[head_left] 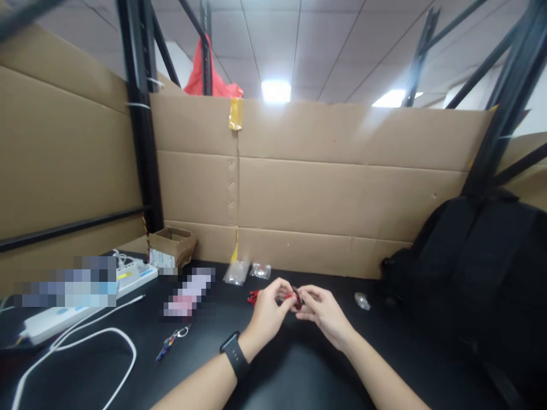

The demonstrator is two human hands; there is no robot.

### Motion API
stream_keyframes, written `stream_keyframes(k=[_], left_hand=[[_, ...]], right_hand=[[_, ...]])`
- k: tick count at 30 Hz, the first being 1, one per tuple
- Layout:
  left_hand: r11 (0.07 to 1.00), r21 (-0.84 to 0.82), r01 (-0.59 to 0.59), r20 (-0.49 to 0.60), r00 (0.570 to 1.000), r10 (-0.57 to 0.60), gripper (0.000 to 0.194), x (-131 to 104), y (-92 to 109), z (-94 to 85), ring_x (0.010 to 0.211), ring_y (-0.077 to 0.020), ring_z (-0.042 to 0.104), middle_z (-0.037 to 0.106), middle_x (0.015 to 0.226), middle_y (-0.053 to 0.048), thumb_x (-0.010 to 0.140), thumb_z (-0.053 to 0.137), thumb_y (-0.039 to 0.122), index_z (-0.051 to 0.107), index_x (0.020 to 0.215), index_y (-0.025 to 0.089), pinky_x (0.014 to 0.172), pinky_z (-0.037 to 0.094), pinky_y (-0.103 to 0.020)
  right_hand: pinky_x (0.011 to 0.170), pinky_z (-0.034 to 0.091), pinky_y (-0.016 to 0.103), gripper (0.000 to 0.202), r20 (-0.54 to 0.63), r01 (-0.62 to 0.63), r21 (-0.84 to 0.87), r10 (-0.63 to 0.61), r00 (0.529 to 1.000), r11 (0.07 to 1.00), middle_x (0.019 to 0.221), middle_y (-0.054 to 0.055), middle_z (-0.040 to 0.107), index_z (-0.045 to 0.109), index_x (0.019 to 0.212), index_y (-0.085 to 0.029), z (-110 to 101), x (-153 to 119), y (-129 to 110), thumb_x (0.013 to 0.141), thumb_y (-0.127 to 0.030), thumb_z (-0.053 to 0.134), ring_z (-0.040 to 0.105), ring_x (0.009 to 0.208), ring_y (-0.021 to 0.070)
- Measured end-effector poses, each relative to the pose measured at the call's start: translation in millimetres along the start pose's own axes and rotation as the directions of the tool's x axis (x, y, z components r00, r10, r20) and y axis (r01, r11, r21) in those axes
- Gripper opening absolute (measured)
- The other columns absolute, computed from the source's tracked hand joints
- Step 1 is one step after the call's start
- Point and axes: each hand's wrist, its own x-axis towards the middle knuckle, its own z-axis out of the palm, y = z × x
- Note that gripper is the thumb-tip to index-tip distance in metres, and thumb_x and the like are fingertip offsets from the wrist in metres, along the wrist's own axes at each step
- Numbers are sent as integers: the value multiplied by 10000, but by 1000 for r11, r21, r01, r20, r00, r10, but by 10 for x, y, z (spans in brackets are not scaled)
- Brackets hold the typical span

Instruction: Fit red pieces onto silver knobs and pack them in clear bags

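Close together over the middle of the black table, my left hand (273, 302) and my right hand (321, 307) both pinch a small red item with a dark ring-like part (297, 297). Fingers cover much of it, so its exact kind is hidden. Something red and stringy (253, 296) shows just beyond my left hand; whether it joins the held item I cannot tell. A keychain with a metal ring and a colourful charm (172, 341) lies on the table to the left. Off to the right of my right hand is a small clear plastic packet (362, 300).
Two more clear packets (236, 272) lie near the cardboard wall (299, 193). At left are an open cardboard box (173, 245), a white power strip (55, 322), a looping white cable (132, 347) and blurred-out items. A black backpack (482, 273) fills the right side.
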Motion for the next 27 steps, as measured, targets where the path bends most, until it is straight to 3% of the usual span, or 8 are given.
stream_keyframes(k=[2, 6, 9, 15, 17, 19, 22, 27], left_hand=[[1000, -23, 6, -14, 1000, -6, 148, 3, -19, 13, 732, -191, 709, 717, 874, -55, 818, 713, 273, 580, 869, 233, 720, 586, -323], [995, -94, 12, -36, 999, -16, 147, -23, 29, 47, 762, -196, 716, 705, 855, -54, 841, 688, 252, 560, 878, 192, 741, 580, -322], [993, -119, 19, -38, 999, -24, 178, -25, 39, 76, 756, -197, 713, 695, 846, -50, 834, 708, 268, 558, 869, 179, 726, 577, -316], [989, -134, 59, -30, 998, -64, 281, 7, -7, 79, 769, -194, 704, 687, 877, -58, 836, 715, 303, 561, 1032, 174, 726, 556, -306], [992, -115, 45, -31, 998, -49, 330, 4, 4, 66, 795, -181, 697, 676, 923, -57, 908, 628, 353, 544, 1177, 180, 763, 547, -310], [999, -42, 27, -26, 999, -28, 340, -11, 35, 53, 836, -175, 685, 664, 996, -67, 959, 542, 395, 557, 1231, 192, 771, 534, -304], [984, 178, -15, 23, 1000, 11, 254, -52, 97, 42, 909, -188, 654, 661, 1046, -68, 913, 607, 383, 666, 1082, 203, 769, 506, -290], [919, 388, -62, 72, 997, 37, 107, -88, 107, 56, 896, -188, 635, 684, 930, -43, 839, 654, 254, 743, 877, 207, 848, 475, -305]], right_hand=[[771, 633, 484, 361, -13, -6, -18, 6, 1000, 1000, 927, 87, 749, 746, 968, -209, 4, 1, 2, 727, -456, 851, 752, 841, 284], [791, 617, 383, 404, -29, 2, -67, -4, 1000, 998, 924, 128, 760, 744, 955, -130, 8, -12, -20, 759, -474, 828, 748, 891, 263], [708, 613, 354, 453, -40, 1, -121, -6, 999, 993, 917, 143, 753, 723, 950, -112, -1, 2, -31, 763, -515, 811, 745, 886, 276], [676, 566, 335, 404, 72, 125, -280, -109, 991, 952, 808, 69, 686, 612, 887, -162, -13, 25, -68, 851, -555, 698, 710, 816, 238], [667, 524, 310, 342, 115, 210, -417, -177, 977, 884, 815, 52, 662, 593, 892, -178, -9, -2, -119, 920, -518, 620, 673, 785, 206], [664, 477, 300, 280, 164, 306, -590, -261, 951, 747, 837, 41, 636, 587, 873, -188, 0, -39, -183, 967, -451, 560, 616, 754, 180], [714, 448, 305, 217, 238, 404, -722, -346, 908, 561, 873, 32, 596, 566, 847, -200, 15, -84, -261, 995, -348, 511, 562, 770, 170], [772, 455, 306, 169, 289, 435, -741, -341, 894, 512, 938, 38, 566, 534, 860, -211, -9, -97, -287, 1005, -267, 469, 564, 846, 179]])
